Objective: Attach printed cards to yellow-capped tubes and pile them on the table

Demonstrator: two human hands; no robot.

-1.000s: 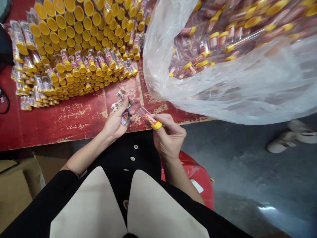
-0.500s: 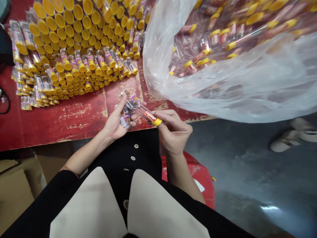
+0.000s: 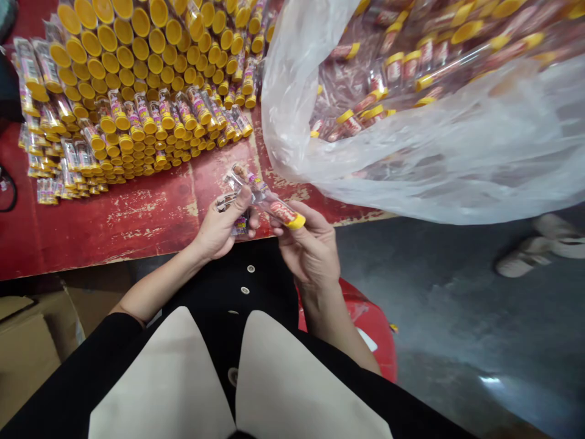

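Observation:
My right hand (image 3: 313, 247) is closed around a clear plastic tube (image 3: 282, 211) with a red-and-white label and a yellow cap, its capped end towards me. The tube tilts up and to the left, and its far end meets a printed clear plastic sleeve (image 3: 256, 183) by my left thumb. Whether the tube is inside that sleeve I cannot tell. My left hand (image 3: 219, 228) is closed on several such printed sleeves, with the thumb pressed on top; the fingers partly hide the lower ones (image 3: 241, 227). Both hands are above the front edge of the red table (image 3: 150, 225).
Stacked yellow-capped tubes (image 3: 132, 55) in printed sleeves fill the table's back left. A big translucent plastic bag (image 3: 329, 161) at the right holds many loose tubes (image 3: 395, 67). Below are a red stool (image 3: 375, 323), cardboard (image 3: 27, 341) and another person's shoe (image 3: 518, 259).
My right hand has turned and shifted slightly left, its fingers now further under the tube. My left thumb has moved right, onto the upper sleeve. The lower sleeves are more hidden.

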